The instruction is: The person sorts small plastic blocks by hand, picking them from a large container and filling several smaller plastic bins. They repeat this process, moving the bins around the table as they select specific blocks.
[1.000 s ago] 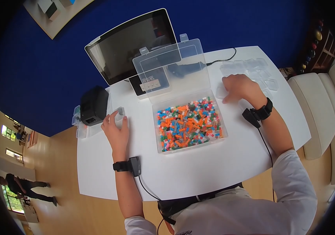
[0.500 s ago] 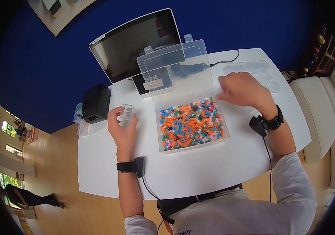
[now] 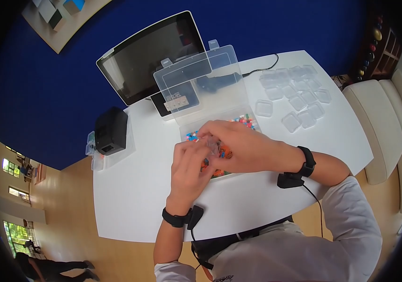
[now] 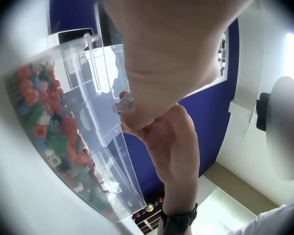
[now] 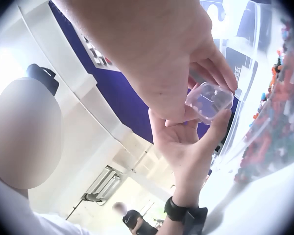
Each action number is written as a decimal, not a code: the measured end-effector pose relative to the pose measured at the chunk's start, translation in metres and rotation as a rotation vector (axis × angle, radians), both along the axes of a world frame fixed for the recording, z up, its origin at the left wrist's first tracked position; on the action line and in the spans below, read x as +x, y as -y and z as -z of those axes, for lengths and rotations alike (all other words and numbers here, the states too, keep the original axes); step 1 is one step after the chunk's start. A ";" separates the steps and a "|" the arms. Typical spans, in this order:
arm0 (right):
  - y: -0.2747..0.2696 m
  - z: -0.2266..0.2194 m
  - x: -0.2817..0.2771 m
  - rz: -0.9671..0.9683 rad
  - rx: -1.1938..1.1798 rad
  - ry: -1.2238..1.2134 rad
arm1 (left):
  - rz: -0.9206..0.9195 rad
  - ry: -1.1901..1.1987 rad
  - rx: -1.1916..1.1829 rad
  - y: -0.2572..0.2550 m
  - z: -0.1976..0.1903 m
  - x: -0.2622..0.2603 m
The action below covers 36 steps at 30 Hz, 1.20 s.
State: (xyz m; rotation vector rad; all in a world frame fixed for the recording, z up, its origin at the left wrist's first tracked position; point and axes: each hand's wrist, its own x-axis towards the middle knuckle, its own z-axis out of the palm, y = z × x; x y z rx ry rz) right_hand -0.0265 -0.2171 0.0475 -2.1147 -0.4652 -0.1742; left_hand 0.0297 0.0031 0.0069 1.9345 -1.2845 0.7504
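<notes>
Both hands meet above the large clear bin (image 3: 190, 126) of small coloured toy bricks (image 3: 245, 122). Between them is a small clear plastic box (image 5: 210, 102), best seen in the right wrist view. My left hand (image 3: 189, 164) pinches it from the left, its thumb along the lower edge. From the other side, the fingers of my right hand (image 3: 248, 148) hold the same box. In the head view the fingers cover much of it. Its contents are hard to make out.
Several small clear boxes (image 3: 298, 102) lie at the table's right. The bin's clear lid (image 3: 224, 66) stands raised before a monitor (image 3: 151, 56). At left a black device (image 3: 111, 131) sits beside small clear containers (image 3: 97, 162). A person (image 3: 50, 268) is in the background.
My left hand has lifted the small clear box from the table's left and brought it rightward over the bin. The right hand has left the small boxes and come across to it.
</notes>
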 end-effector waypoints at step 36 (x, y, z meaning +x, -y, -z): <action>0.018 0.010 0.022 -0.120 -0.143 0.325 | 0.038 -0.298 -0.106 -0.010 -0.010 0.005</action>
